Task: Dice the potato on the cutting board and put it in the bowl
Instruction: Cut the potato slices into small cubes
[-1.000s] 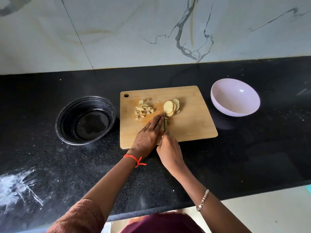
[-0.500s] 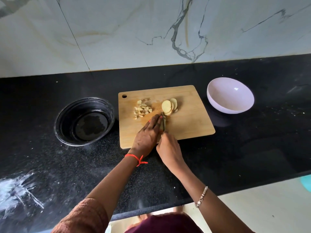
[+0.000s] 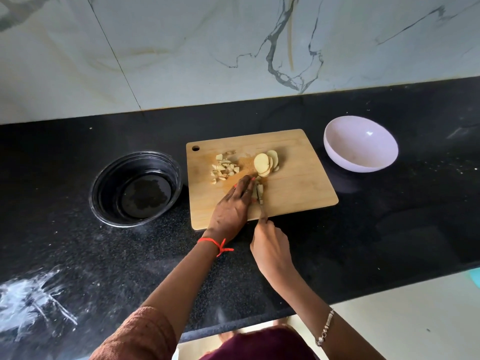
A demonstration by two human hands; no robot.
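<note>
A wooden cutting board (image 3: 298,188) lies on the black counter. On it are a pile of diced potato (image 3: 224,168) at the left and a stack of round potato slices (image 3: 266,163) in the middle. My left hand (image 3: 231,206) presses flat on a few potato slices (image 3: 259,190) near the board's front. My right hand (image 3: 270,242) grips a knife (image 3: 261,203), whose blade rests in those slices just right of my left fingers. An empty pale lilac bowl (image 3: 361,144) stands right of the board.
A black round bowl (image 3: 135,188) sits left of the board. White powder smears (image 3: 31,300) mark the counter's front left. The marble wall rises behind the counter. The counter's front edge (image 3: 233,326) runs below my arms.
The camera view has shifted slightly. My right hand has drawn back toward the board's front edge with the knife. My left hand stays on the slices.
</note>
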